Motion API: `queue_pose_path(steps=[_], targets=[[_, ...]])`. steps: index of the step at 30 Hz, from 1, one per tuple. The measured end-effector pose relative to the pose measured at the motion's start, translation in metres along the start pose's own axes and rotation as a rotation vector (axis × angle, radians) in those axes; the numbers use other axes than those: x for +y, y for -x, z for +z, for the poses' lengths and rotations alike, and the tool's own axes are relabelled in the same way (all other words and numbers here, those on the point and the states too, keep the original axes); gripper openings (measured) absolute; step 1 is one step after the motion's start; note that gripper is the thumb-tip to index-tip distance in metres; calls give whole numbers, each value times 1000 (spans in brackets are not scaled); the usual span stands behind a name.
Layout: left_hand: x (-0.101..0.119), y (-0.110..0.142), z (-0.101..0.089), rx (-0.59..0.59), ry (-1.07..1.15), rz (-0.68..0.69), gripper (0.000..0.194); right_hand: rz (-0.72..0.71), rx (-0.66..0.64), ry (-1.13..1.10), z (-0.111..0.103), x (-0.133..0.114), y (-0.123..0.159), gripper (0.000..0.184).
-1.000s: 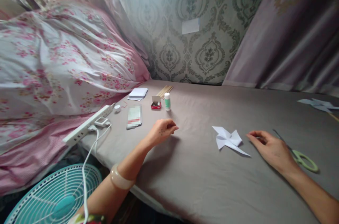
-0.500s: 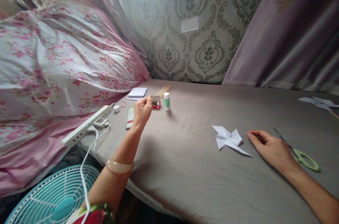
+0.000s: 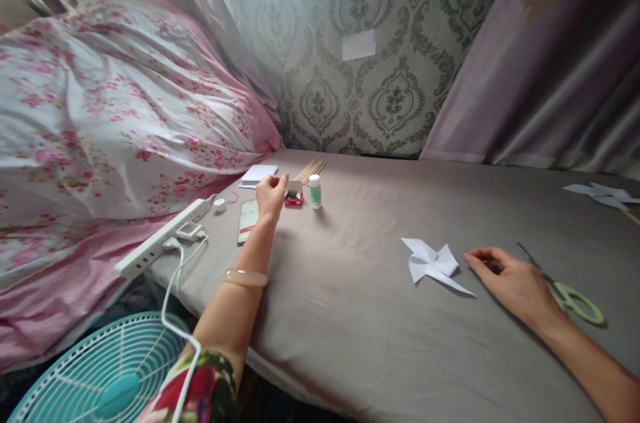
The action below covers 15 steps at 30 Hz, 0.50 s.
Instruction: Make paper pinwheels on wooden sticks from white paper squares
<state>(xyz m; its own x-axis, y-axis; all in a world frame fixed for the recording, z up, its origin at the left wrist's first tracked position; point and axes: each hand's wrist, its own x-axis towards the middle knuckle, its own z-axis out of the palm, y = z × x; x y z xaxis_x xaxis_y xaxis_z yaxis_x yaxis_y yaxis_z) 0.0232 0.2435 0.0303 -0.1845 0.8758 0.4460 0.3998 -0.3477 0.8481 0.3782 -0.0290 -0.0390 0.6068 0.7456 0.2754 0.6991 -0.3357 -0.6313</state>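
My left hand is raised over the phone, its thumb and fingers pinched together; whatever is between them, if anything, is too small to see. Just right of it stands a small red box with its lid up and small dark items inside. A white glue stick with a green label stands beside the box. My right hand rests on the grey cloth, thumb and fingertips brought together, contents hidden. A folded white paper pinwheel lies just left of it, apart from the fingers. Scissors with green handles lie to its right.
Wooden sticks and a stack of white paper lie at the back. Another pinwheel is at the far right. A power strip with white cables runs along the left edge, above a teal fan.
My left arm has reached farther forward, bringing the hand slightly up beside the red box, more of which now shows. My right hand has hardly moved.
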Motion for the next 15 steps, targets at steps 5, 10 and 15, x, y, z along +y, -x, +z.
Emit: queue_pose_path(steps=[5, 10, 15], targets=[[-18, -7, 5, -145, -278, 29, 30, -56, 24, 9, 2, 0, 0, 45], [-27, -22, 3, -206, -364, 69, 23, -70, 29, 19, 2, -1, 0, 45], [-33, -25, 5, -280, -420, 129, 20, -19, -15, 4, 1, -3, 1, 43]])
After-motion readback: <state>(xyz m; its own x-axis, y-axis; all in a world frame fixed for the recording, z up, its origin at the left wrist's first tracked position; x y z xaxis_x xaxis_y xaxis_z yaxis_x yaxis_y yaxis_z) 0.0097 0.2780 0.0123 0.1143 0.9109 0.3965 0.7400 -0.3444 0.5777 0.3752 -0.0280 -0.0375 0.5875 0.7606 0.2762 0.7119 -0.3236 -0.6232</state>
